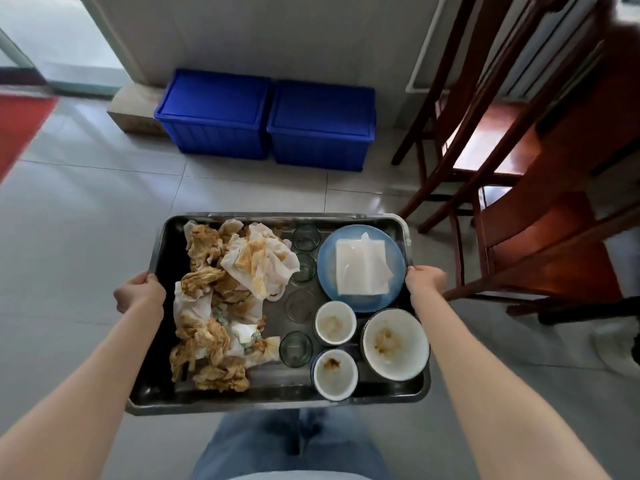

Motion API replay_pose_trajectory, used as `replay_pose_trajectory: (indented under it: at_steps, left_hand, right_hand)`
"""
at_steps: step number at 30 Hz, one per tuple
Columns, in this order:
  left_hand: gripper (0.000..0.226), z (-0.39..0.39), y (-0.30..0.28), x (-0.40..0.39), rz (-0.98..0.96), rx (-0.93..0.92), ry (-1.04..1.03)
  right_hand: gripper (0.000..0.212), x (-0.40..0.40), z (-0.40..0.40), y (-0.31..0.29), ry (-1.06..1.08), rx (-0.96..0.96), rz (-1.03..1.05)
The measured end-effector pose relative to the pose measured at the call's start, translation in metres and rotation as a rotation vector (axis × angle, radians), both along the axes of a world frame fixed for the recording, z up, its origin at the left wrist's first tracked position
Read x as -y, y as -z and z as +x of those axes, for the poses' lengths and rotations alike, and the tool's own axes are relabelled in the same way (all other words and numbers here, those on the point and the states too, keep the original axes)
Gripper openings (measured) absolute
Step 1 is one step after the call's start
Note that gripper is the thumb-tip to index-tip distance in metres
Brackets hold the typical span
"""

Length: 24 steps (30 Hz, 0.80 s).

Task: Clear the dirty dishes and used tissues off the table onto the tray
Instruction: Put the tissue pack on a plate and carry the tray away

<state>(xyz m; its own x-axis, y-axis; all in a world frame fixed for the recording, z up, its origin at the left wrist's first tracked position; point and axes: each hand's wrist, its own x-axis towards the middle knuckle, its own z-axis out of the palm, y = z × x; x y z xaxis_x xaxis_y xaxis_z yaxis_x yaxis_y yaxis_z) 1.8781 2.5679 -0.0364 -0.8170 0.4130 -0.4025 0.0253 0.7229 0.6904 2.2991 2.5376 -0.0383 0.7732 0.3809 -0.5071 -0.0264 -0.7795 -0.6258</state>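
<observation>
Gleaming grey floor tiles [104,209], wooden chairs [519,150]

Soft daylight fills the room, brightest at the washed-out doorway [52,36] on the far left, and it gleams off the floor tiles [242,188] and chair seats [485,140]. The edges bend and smear, worst at the red mat [20,123] and the top right corner.

Head camera looks steeply down, close above tray [277,401].
</observation>
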Motion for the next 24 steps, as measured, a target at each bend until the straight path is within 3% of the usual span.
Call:
replay_pose_trajectory:
  at_steps: [24]
  left_hand:
    - [0.029,0.049,0.014,-0.525,-0.012,0.000,0.068]
  right_hand:
    - [0.025,-0.496,0.041,0.017,0.138,-0.027,0.009]
